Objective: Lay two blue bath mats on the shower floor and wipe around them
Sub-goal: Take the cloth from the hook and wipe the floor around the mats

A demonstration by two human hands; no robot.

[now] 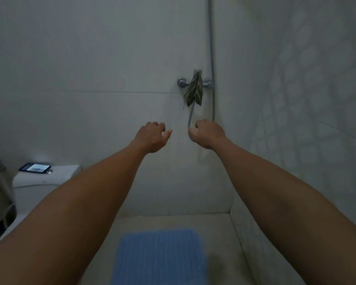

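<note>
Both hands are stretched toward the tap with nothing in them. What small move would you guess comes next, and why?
Probably the right hand lifts to take the cloth draped over the tap. A mat already lies on the floor, both hands hold nothing, the left hand included, and wiping needs a cloth.

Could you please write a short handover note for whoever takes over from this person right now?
Left hand: raised toward the wall, fingers loosely curled, holding nothing.
Right hand: raised beside the shower hose, fingers curled; whether it grips anything cannot be told.
One blue bath mat lies on the shower floor.
A cloth hangs on the tap.
Done: one mat laid. Left: second mat, not in view, and the wiping.
</note>
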